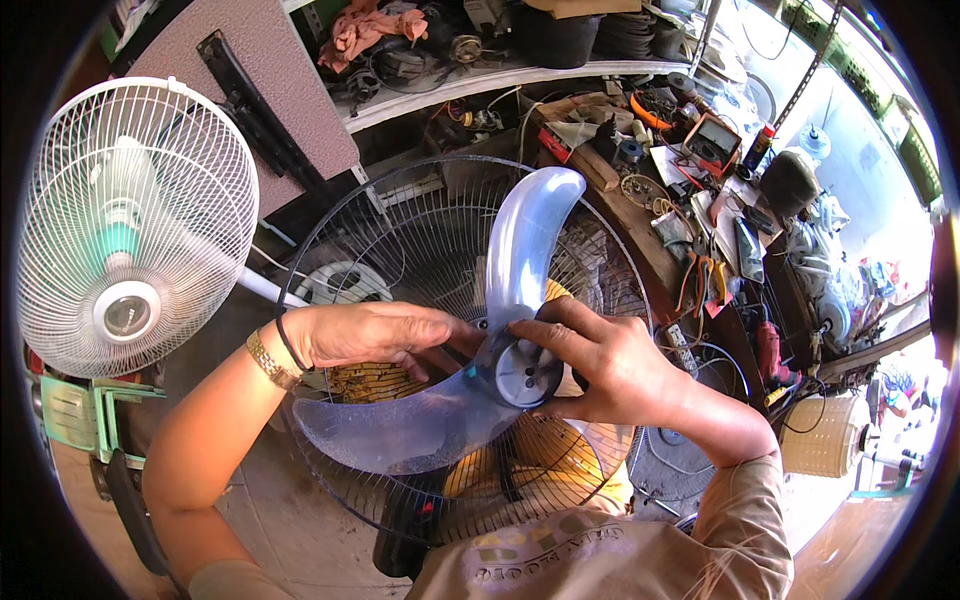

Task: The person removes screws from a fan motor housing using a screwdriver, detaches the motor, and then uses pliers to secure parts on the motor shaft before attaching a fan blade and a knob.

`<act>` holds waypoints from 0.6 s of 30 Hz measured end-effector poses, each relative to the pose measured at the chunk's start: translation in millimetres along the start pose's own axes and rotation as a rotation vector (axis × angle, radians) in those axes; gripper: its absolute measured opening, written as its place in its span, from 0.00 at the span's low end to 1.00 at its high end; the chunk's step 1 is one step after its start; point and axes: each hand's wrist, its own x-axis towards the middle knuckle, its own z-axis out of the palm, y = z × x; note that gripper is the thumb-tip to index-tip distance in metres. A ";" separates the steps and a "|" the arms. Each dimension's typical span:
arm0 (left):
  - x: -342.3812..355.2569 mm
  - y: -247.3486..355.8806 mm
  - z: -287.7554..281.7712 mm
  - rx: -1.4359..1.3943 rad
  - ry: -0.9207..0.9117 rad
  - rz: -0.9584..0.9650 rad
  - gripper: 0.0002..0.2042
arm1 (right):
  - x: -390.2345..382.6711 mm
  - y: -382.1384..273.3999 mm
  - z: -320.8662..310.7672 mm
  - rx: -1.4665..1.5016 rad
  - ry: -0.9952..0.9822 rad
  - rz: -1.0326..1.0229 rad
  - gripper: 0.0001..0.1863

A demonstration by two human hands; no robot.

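Note:
A translucent bluish fan blade (pixel 410 435) stands in front of a dark round wire fan grille (pixel 430 180). One blade points up and another reaches to the lower left; dust specks the lower one. At its middle is a round black hub (pixel 529 374). My right hand (pixel 620 365) grips the fan blade around this hub, index finger on top and thumb below. Coming from the left, my left hand (pixel 385 335) has its fingers stretched toward the hub, between the two blades. Its fingertips are partly hidden at the blade's edge.
On the left stands a white caged fan (pixel 130 250). A cluttered workbench (pixel 600 170) runs along the right, with pliers (pixel 705 280) at its edge and a red power drill (pixel 772 350) below. A loaded shelf (pixel 420 100) is at the back. A cream lampshade-like piece (pixel 825 437) sits far right.

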 end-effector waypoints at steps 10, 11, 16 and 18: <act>11.3 0.0 4.1 -0.292 0.060 -0.056 0.37 | -4.0 12.3 -8.8 0.101 0.140 0.009 0.41; 11.8 -5.0 5.3 -0.369 0.050 -0.072 0.37 | -5.7 6.6 -7.2 0.117 0.102 0.051 0.40; 17.3 -20.8 16.5 -0.379 0.119 -0.011 0.41 | -1.6 3.4 -1.5 0.017 0.027 0.018 0.42; 16.2 -7.1 23.8 -0.332 0.061 0.058 0.41 | -2.2 2.6 -2.3 0.003 0.018 -0.004 0.42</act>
